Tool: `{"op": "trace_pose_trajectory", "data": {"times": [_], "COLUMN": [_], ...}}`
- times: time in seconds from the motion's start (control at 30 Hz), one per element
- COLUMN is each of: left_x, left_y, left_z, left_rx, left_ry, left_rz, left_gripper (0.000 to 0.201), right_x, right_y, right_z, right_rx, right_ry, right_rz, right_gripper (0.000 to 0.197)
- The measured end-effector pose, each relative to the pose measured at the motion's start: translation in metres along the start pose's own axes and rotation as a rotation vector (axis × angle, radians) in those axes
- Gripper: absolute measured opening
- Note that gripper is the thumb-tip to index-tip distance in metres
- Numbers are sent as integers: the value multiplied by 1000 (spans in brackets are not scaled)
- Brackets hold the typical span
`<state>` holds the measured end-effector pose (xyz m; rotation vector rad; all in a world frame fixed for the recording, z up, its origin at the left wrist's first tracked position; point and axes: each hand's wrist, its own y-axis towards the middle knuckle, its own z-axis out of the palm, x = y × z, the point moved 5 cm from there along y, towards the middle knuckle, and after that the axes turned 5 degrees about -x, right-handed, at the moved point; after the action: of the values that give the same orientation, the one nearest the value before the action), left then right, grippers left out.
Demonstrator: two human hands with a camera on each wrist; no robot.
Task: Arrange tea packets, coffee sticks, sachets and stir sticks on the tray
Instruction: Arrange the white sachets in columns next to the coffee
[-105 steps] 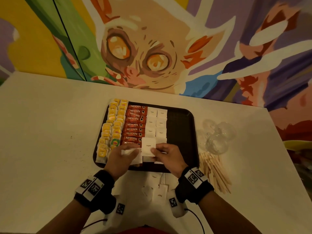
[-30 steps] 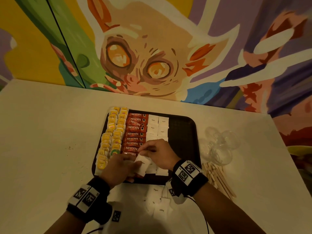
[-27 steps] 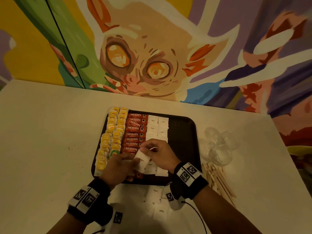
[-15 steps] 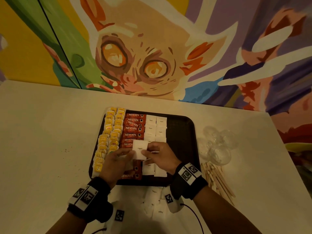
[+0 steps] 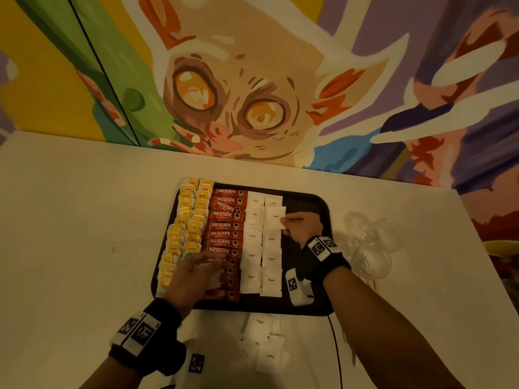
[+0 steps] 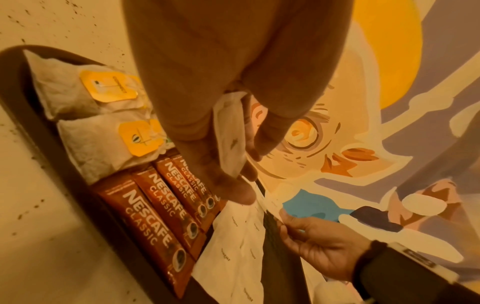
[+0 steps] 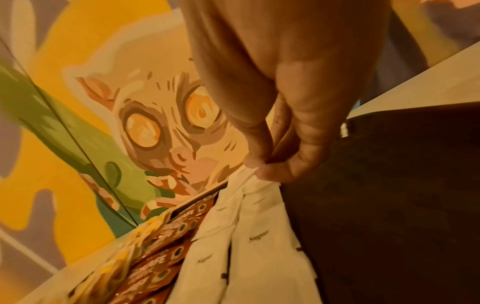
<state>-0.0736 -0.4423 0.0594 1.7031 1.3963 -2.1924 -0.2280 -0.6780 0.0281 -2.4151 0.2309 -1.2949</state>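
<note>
A sugar sachet (image 5: 274, 217) is pinched by the right hand (image 5: 304, 224) for the tray's (image 5: 309, 209) white column, while spare sachets (image 6: 230, 133) are gripped ready in the left hand (image 5: 193, 273)

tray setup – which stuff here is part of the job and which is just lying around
Part of the job: tray, tea packets, coffee sticks, sugar sachets, loose sachets, right hand, left hand.

Lying about: clear glasses.
</note>
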Motion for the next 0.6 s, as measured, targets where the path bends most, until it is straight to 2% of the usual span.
{"op": "trace_pose_trajectory", "data": {"times": [0.23, 0.6], "left_x": [-2, 0], "left_y": [-2, -2], "left_z": [-1, 0], "left_rx": [-4, 18], "left_ry": [0, 19], "left_rz": [-13, 0], "left_gripper": [14, 14], "right_x": [-2, 4], "right_y": [14, 12], "right_z": [14, 18], "right_rx": [49, 64], "right_ry": [-220, -392], "right_rz": [13, -12], "right_gripper": [24, 31]}}
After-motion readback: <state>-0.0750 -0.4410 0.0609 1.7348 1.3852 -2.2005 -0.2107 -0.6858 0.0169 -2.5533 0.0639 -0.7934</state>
